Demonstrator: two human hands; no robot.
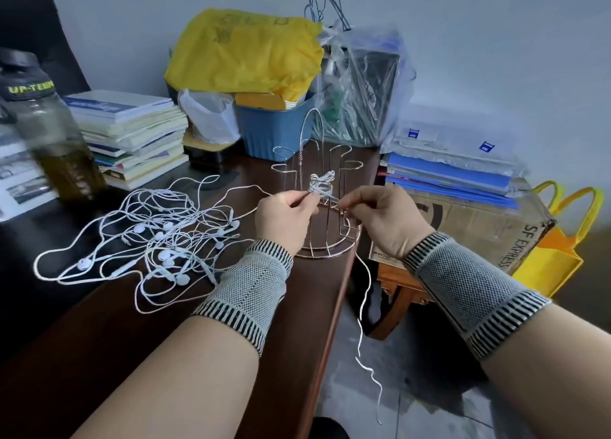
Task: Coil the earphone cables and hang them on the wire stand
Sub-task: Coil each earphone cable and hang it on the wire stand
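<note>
Right now I have both hands up in front of the wire stand point(322, 204), which sits near the right edge of the dark wooden desk point(231, 339). My left hand point(284, 220) has its thumb and forefinger pinched together on a small coiled earphone cable point(320, 184), a tight white bundle held against the stand's upright wires at about mid height. My right hand point(380, 217) pinches the loose strand of that same cable just right of the bundle; from there the strand drops past the desk edge and dangles down toward the floor. Whether the bundle already sits on one of the stand's hooks I cannot tell, as the wires cross in front of it.

To the left of my left forearm lies a tangled heap of white earphones point(158, 240), buds and cables spread loosely over the desk, well apart from the stand. Both wrists wear grey knitted wrist bands point(254, 283) with black striped edges.

On the far left stands a clear bottle point(56, 137) with a dark cap, next to a stack of books point(132, 134). Behind the stand are a blue bin point(274, 131) and a yellow plastic bag point(244, 52). On the right, blue folders point(453, 171) rest on a cardboard box point(476, 227).
</note>
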